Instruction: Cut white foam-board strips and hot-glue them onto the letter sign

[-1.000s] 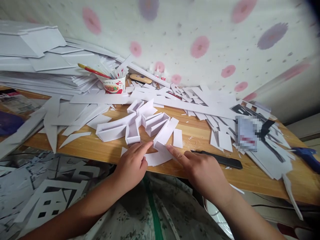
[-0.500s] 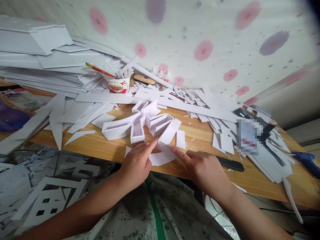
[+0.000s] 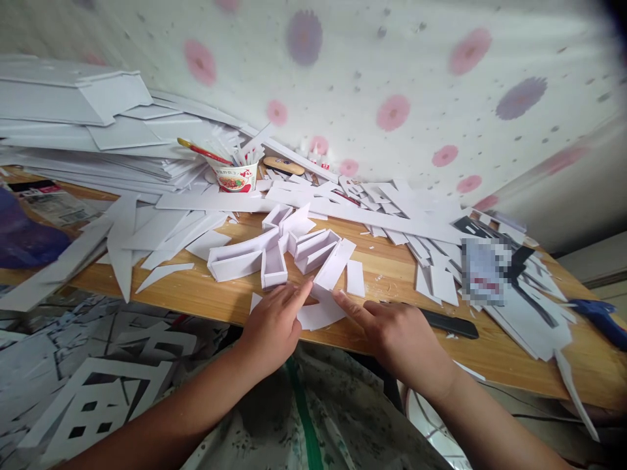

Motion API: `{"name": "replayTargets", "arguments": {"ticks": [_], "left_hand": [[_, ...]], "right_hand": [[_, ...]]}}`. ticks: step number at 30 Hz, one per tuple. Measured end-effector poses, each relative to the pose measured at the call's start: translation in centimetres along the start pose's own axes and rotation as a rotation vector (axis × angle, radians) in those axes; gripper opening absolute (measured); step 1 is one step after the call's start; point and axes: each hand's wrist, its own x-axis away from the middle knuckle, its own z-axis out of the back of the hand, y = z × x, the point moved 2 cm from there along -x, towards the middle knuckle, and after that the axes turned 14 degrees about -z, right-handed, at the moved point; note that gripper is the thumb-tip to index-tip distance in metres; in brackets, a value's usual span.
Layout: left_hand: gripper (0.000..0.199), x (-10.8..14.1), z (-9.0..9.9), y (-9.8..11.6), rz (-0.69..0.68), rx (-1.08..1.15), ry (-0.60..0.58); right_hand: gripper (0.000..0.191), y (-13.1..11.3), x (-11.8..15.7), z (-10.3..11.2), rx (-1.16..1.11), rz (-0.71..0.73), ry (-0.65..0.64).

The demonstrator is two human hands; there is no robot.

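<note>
A white foam-board form with upright walls [image 3: 238, 259] lies near the table's front edge. Its right end is a slanting white strip [image 3: 334, 264]. The index fingertip of my left hand [image 3: 275, 320] touches the lower left corner of that strip. On the other side, the index fingertip of my right hand [image 3: 399, 329] is at its lower right corner. The other fingers of both hands are curled in, and what they hold, if anything, is hidden. Beneath the fingertips is a flat curved white piece [image 3: 321, 316]. A small white rectangle [image 3: 355, 278] lies just to the right.
A paper cup [image 3: 237, 178] of white sticks stands behind, beside stacked white boards [image 3: 53, 94]. White offcuts [image 3: 435, 274] cover the right side. A black-handled tool [image 3: 448, 321] lies by my right hand. A blue glue gun [image 3: 600, 320] is at the far right.
The whole view has shifted slightly, so the table appears a little lower. Both index fingers remain at the lower end of the slanting strip.
</note>
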Motion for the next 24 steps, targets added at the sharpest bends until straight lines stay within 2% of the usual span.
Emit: {"name": "replayTargets", "arguments": {"ticks": [6, 16, 24], "left_hand": [[0.067, -0.07, 0.02, 0.06, 0.026, -0.034, -0.035], [0.065, 0.11, 0.14, -0.07, -0.007, 0.012, -0.008], [0.065, -0.09, 0.15, 0.13, 0.048, -0.022, -0.041]], "right_hand": [[0.074, 0.13, -0.18, -0.10, -0.036, -0.013, -0.061], [0.071, -0.09, -0.08, -0.35, -0.023, -0.043, -0.063], [0.071, -0.27, -0.12, -0.21, -0.010, -0.050, -0.066]]}}
